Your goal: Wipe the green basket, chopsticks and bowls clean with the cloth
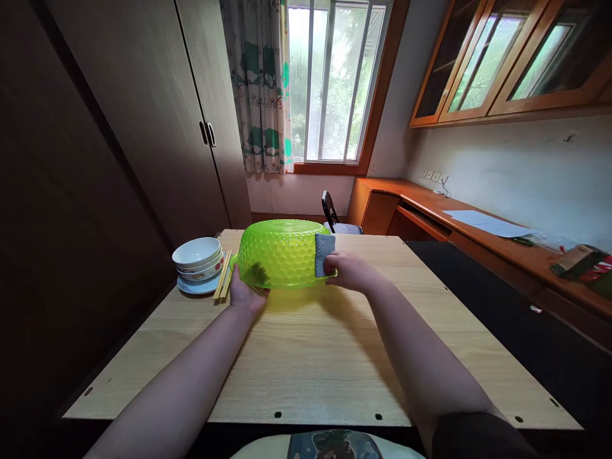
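Note:
A translucent lime-green plastic basin [282, 255] with a dimpled wall is held bottom-up over the table. My left hand [245, 294] grips its rim at the left side, and some of the fingers show dark through the plastic. At the right end of the basin, my right hand [348, 269] is closed on a grey textured cloth [325, 248], which lies flat against the basin's outer wall. Part of the right fingers is hidden behind the cloth and rim.
Left of the basin, stacked white bowls [197, 252] sit on a pale blue plate [194, 285], with yellow chopsticks [224, 277] beside them. All stand on a light wooden table [306, 357]. Beyond it are a folding chair [342, 224] and, along the right wall, an orange-brown desk [430, 203] with papers [490, 223].

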`<state>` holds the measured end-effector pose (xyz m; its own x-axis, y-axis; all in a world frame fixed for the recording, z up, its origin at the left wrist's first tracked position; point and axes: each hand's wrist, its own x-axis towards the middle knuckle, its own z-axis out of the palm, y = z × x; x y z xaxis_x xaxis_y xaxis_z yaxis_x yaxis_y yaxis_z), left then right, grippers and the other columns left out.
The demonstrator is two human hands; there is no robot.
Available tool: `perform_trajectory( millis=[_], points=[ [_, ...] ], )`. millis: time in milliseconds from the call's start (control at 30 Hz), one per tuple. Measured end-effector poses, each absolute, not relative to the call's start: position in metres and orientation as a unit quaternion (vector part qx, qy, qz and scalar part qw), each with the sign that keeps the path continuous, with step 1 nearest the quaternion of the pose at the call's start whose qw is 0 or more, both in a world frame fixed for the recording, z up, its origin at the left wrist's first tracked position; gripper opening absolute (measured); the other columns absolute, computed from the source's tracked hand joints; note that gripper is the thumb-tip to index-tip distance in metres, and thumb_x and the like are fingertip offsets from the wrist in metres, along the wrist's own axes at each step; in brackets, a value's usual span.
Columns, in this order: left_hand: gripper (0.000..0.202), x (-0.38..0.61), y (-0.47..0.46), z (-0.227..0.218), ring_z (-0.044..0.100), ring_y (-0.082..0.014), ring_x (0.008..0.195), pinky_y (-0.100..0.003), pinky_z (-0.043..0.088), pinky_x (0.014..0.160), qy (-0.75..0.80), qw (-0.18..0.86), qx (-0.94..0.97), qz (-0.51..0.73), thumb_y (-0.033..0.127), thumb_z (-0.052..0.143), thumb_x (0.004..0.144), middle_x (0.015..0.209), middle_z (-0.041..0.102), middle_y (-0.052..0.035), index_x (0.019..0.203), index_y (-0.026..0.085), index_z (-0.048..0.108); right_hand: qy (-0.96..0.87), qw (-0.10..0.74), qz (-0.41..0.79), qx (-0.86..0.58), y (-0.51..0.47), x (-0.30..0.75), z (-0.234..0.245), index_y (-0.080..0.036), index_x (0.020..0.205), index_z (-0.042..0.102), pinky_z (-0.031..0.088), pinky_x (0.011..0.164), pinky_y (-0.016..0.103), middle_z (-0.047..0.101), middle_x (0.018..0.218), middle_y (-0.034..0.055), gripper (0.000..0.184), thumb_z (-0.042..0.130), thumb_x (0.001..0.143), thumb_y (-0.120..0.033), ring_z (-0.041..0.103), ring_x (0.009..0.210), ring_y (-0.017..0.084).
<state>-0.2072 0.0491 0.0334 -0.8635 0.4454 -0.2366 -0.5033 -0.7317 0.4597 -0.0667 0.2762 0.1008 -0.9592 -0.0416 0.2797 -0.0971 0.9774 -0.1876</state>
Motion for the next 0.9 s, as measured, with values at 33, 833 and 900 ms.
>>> perform_trajectory(
  millis=[33,833,900],
  points=[
    [0.047,-0.208,0.049,0.034,0.069,-0.0197,0.069,-0.030,0.054,0.055,0.262,0.255,-0.052,0.929,0.056,0.038,0.090,0.078,0.071,-0.0056,0.100,0.019,0.066,-0.986,0.136,0.086,0.038,0.273,-0.068,0.098,-0.023,0.074,0.064,0.039,0.060,0.026,0.065,0.079,0.0006,0.014,0.072,0.066,-0.016,0.057,0.069,0.016],
    [0.032,-0.175,0.060,0.010,0.064,-0.0272,0.104,-0.045,0.046,0.093,0.338,0.403,0.280,0.803,0.023,0.063,0.080,0.116,0.068,-0.0100,0.112,0.018,0.066,-0.982,0.129,0.114,0.083,0.221,-0.048,0.118,-0.020,0.090,0.058,0.035,0.063,0.025,0.063,0.085,0.0027,0.017,0.063,0.082,-0.033,0.055,0.075,0.015],
    [0.031,-0.174,0.058,0.012,0.066,-0.0255,0.100,-0.042,0.049,0.090,0.348,0.408,0.268,0.800,0.018,0.062,0.078,0.111,0.070,-0.0103,0.109,0.017,0.068,-0.978,0.149,0.140,0.052,0.220,-0.050,0.116,-0.020,0.097,0.055,0.036,0.062,0.025,0.064,0.085,0.0032,0.024,0.061,0.084,-0.040,0.056,0.073,0.015]
  ],
)
